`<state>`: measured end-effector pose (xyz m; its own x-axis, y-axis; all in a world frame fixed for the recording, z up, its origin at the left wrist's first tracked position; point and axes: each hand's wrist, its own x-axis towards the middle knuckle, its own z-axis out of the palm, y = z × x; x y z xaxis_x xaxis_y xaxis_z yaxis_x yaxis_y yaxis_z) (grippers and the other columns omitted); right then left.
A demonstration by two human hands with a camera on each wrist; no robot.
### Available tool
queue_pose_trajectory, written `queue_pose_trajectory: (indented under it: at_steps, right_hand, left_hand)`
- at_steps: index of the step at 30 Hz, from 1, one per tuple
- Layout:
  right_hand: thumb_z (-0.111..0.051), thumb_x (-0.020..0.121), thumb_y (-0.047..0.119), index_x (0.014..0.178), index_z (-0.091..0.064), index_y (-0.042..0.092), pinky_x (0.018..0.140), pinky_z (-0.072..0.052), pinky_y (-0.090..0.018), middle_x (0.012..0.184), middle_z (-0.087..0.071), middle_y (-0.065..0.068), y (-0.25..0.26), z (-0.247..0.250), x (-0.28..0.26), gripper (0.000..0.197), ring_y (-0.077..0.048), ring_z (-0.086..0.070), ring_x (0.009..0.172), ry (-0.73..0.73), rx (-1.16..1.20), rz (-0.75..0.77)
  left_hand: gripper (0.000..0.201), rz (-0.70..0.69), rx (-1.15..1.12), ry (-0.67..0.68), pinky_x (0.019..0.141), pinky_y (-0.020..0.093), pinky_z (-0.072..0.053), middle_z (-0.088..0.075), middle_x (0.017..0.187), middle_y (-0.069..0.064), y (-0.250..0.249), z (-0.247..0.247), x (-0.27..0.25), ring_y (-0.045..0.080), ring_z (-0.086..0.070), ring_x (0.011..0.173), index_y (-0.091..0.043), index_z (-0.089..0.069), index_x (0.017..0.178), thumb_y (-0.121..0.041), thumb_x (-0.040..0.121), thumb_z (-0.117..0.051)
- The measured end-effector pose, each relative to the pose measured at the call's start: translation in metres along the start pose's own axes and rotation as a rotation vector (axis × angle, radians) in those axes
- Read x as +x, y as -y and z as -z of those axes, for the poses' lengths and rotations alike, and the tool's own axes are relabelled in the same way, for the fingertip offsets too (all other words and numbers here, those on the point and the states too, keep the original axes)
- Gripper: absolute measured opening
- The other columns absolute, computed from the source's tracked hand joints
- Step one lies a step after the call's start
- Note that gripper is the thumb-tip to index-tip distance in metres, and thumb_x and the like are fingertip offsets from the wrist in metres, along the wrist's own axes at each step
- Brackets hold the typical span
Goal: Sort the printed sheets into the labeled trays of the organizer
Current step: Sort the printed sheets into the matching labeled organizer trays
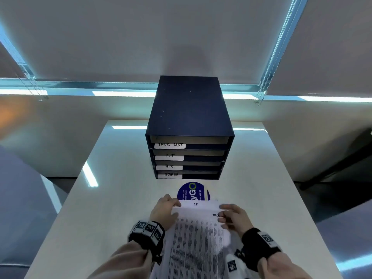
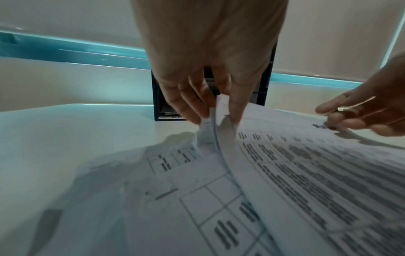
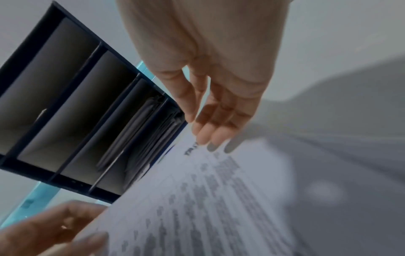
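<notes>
Pinching the top printed sheet (image 2: pixel 306 173) at its far left corner, the left hand (image 1: pixel 164 211) may drag a second page along; the right hand (image 1: pixel 234 217), fingers (image 3: pixel 206 133) relaxed, merely rests on it, near the organizer (image 1: pixel 189 125) on the desk (image 1: pixel 120 188)

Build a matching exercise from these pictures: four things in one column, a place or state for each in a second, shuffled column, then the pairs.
1. TASK LIST label
2. ADMIN label
3. top sheet
4. blue sticker

A. partly covered by the papers
B. pinched by the left hand
C. lowest tray of the organizer
D. uppermost tray

Pairs: 1-D, 2-C, 3-B, 4-A
</notes>
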<state>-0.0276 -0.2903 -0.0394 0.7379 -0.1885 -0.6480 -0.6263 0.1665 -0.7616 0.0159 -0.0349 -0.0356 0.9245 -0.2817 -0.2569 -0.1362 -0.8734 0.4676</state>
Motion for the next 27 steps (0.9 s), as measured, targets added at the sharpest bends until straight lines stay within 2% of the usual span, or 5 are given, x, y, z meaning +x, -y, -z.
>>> queue_pose_trajectory:
  at_steps: [5, 9, 13, 16, 27]
  right_hand:
    - [-0.052, 0.086, -0.005, 0.116, -0.057, 0.006, 0.06, -0.043, -0.026, 0.089, -0.06, -0.013, -0.021, 0.024, -0.028, 0.033, -0.02, -0.052, 0.069, -0.183, -0.221, 0.12]
    - [-0.067, 0.082, -0.001, 0.123, -0.048, 0.013, 0.081, -0.048, -0.025, 0.116, -0.053, -0.009, -0.011, 0.021, -0.057, 0.048, -0.023, -0.057, 0.102, -0.024, -0.107, 0.151]
    - [-0.075, 0.075, 0.012, 0.12, -0.058, 0.006, 0.069, -0.051, -0.025, 0.107, -0.073, -0.008, -0.004, 0.011, -0.071, 0.048, -0.022, -0.071, 0.092, 0.207, 0.004, 0.088]
    - [-0.064, 0.083, -0.001, 0.119, -0.058, -0.002, 0.075, -0.056, -0.023, 0.107, -0.073, -0.011, -0.004, 0.005, -0.076, 0.037, -0.022, -0.07, 0.1, 0.306, 0.092, 0.085]
    - [-0.054, 0.09, -0.004, 0.121, -0.056, -0.002, 0.086, -0.054, -0.038, 0.115, -0.069, -0.018, 0.006, 0.002, -0.098, 0.032, -0.033, -0.067, 0.106, 0.417, 0.099, 0.121]
  left_hand:
    - [0.011, -0.119, 0.008, -0.171, 0.077, 0.02, -0.038, -0.046, 0.089, -0.015, -0.013, 0.009, -0.027, 0.008, -0.048, 0.09, -0.022, -0.064, 0.092, -0.026, 0.091, -0.054]
    - [0.006, -0.111, -0.571, -0.152, 0.065, 0.027, -0.043, -0.059, 0.076, -0.006, -0.042, 0.043, -0.057, 0.011, -0.055, 0.072, -0.018, -0.053, 0.09, -0.022, 0.094, -0.053]
    - [0.015, 0.106, -0.964, -0.176, 0.105, 0.062, -0.028, -0.058, 0.115, 0.024, -0.056, 0.077, -0.063, 0.055, -0.034, 0.124, -0.013, -0.053, 0.105, -0.025, 0.096, -0.05]
    - [0.018, 0.163, -1.062, -0.211, 0.101, 0.057, -0.04, -0.056, 0.126, 0.025, -0.046, 0.092, -0.054, 0.039, -0.055, 0.111, -0.029, -0.062, 0.094, -0.023, 0.098, -0.046]
    - [0.026, 0.242, -1.166, -0.249, 0.062, 0.03, -0.047, -0.063, 0.094, 0.02, -0.034, 0.104, -0.042, 0.026, -0.059, 0.074, -0.017, -0.059, 0.098, -0.01, 0.102, -0.034]
